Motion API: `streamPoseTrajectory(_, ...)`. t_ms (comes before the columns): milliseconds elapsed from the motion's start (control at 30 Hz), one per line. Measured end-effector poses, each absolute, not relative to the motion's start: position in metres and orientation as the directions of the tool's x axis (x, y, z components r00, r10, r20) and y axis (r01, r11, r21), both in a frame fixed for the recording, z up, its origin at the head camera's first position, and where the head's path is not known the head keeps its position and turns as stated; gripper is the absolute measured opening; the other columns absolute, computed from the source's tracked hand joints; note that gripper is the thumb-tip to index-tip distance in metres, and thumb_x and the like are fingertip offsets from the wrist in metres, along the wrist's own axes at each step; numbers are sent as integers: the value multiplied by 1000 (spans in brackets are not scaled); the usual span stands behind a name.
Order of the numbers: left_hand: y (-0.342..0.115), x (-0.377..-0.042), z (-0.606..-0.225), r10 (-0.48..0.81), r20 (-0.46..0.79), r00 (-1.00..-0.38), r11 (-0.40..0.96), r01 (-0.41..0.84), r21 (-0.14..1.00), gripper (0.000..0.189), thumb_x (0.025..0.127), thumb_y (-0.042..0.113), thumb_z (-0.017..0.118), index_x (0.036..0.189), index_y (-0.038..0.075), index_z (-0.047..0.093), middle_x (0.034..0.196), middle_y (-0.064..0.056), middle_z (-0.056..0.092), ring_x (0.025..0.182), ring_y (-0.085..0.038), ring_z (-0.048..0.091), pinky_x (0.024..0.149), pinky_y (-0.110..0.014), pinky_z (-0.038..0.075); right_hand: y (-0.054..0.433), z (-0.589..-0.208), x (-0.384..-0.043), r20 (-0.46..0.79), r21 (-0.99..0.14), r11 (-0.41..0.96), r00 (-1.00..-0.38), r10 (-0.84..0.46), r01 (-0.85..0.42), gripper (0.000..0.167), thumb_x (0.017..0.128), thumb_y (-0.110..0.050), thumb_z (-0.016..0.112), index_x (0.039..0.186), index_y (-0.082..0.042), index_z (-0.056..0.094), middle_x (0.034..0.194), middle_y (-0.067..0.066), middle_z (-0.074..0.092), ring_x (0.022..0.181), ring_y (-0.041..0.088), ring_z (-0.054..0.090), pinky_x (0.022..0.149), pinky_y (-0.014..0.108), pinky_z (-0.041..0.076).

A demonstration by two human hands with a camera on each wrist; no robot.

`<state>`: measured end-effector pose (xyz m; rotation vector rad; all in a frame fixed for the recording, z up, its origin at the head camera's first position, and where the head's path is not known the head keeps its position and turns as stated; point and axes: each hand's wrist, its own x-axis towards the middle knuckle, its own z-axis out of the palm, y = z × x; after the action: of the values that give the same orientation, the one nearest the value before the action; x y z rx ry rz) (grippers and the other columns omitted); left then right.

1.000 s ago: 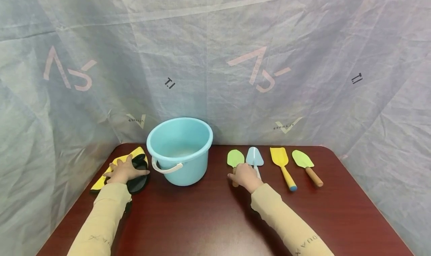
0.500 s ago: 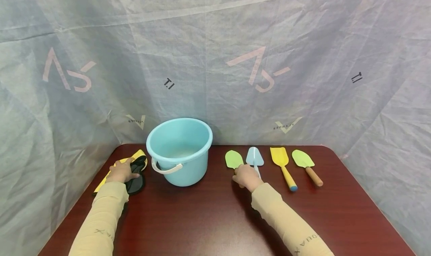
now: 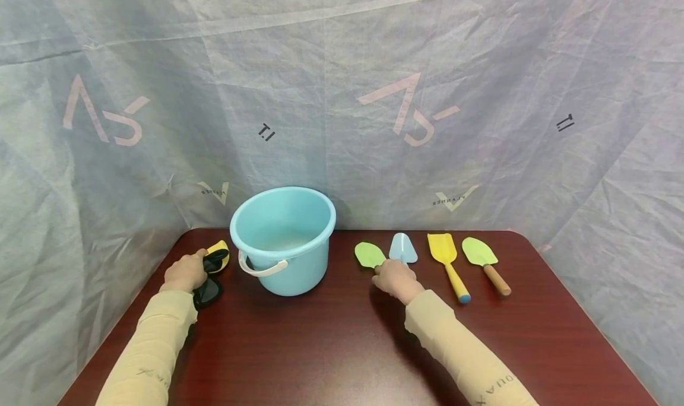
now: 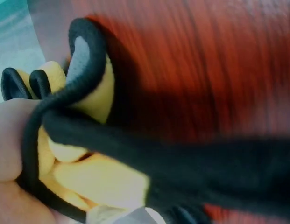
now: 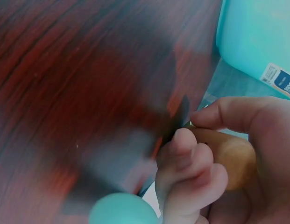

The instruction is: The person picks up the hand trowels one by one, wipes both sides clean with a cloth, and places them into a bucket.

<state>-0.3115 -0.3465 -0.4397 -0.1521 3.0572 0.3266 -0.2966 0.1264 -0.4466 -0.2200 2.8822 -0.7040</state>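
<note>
My left hand (image 3: 183,273) grips a yellow cloth article with black trim (image 3: 218,260) at the table's left side. In the left wrist view, folds of the yellow-and-black cloth (image 4: 102,172) bunch against the fingers, and a wide black band runs to the right. Its exact kind does not show. My right hand (image 3: 394,276) curls round the wooden handle (image 5: 233,161) of a green-bladed hand trowel (image 3: 370,255). Right beside that hand lies a light blue trowel (image 3: 403,249), its handle largely hidden behind the hand.
A light blue bucket (image 3: 294,269) with a white handle stands between the hands. To the right lie a yellow scoop (image 3: 443,249) and another green trowel (image 3: 479,251) with a wooden handle. Grey printed sheeting (image 3: 326,97) hangs behind the dark red table (image 3: 320,352).
My left hand has closed on the yellow-and-black cloth and bunched it up, drawing it in. My right fingers have curled round the green trowel's handle, and its blade has turned to the left.
</note>
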Motion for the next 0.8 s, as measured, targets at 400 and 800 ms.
streamPoseTrajectory(400,-348,-296,-415,-77,3,-997,975,-75,209,52,83,8,50,134,4,40,109,-37,54,79,-48,57,57,-55,45,130,-417,-302,-175,-241,967,-977,-124,-80,28,92,-29,56,110,-12,68,103,13,64,80,26,60,58,42,46)
streamPoseTrajectory(800,-333,-275,-369,-14,192,-981,988,16,156,55,82,11,54,136,6,40,98,-32,55,76,-49,57,55,-58,44,152,-383,-288,-99,-298,947,-983,-156,-120,33,87,-27,62,62,-11,48,56,1,37,50,17,39,46,30,33)
